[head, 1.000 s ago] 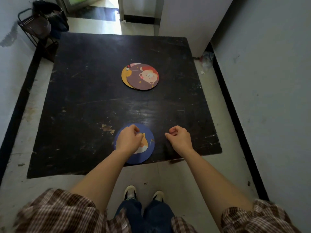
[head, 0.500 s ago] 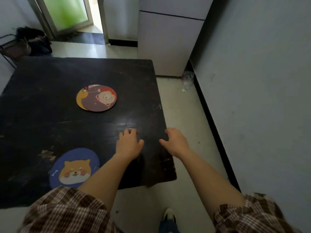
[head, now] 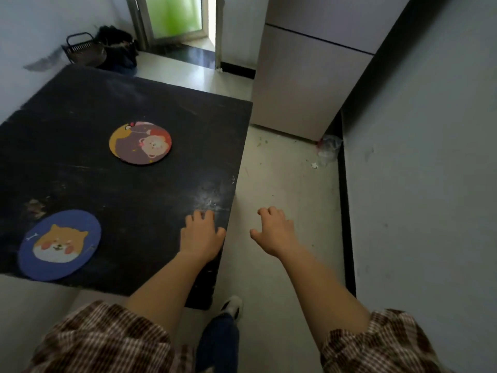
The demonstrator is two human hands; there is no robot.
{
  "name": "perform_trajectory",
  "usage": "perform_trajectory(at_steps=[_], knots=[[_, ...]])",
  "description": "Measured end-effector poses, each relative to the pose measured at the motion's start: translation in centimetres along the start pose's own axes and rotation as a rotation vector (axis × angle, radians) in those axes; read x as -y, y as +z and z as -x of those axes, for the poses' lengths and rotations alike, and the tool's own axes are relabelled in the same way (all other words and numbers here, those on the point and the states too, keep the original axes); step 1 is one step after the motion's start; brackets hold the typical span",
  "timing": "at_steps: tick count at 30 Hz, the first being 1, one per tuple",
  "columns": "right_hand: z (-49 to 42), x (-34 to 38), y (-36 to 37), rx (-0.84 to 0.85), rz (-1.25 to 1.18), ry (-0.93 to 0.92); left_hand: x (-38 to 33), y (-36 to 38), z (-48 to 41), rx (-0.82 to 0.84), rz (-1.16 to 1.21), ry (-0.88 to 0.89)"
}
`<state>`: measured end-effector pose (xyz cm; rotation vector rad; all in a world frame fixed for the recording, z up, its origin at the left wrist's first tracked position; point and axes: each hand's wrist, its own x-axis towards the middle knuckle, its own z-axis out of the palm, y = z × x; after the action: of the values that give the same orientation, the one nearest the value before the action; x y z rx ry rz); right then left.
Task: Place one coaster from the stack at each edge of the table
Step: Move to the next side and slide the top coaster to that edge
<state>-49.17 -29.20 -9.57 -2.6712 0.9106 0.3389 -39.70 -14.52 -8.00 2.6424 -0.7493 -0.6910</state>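
A blue coaster with a dog face [head: 59,244] lies flat at the near edge of the black table [head: 150,200]. The stack of coasters [head: 140,142], a purple one over a yellow one, rests around the middle of the tabletop. My left hand [head: 201,235] hovers over the table's near right corner, fingers apart and holding nothing. My right hand [head: 274,230] is past the table's right edge, above the floor, fingers loosely spread and empty.
A pale cabinet [head: 301,84] stands beyond the table's right far corner, with a grey wall [head: 419,184] to the right. A strip of light floor [head: 279,189] runs between table and wall. A wire basket [head: 83,49] and dark bag sit at the far left.
My left hand let go of the blue coaster at the near edge and both hands moved right. The view swung right, so the table now sits on the left.
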Motion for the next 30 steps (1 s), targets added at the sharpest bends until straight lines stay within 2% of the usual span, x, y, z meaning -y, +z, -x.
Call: perform_trajectory(at_steps=[7, 12, 30], knots=[[-7.3, -0.7, -2.5, 0.028, 0.099, -0.148, -1.5, -0.6, -6.3, -0.069, 0.015, -0.123], [-13.3, 0.1, -4.7, 0.111, 0.155, -0.252, -2.0, -1.9, -11.3, -0.116, 0.085, -0.228], [-28.6, 12.6, -6.7, 0.302, 0.273, -0.721, 3.5, -6.4, -18.7, -0.314, 0.280, -0.728]])
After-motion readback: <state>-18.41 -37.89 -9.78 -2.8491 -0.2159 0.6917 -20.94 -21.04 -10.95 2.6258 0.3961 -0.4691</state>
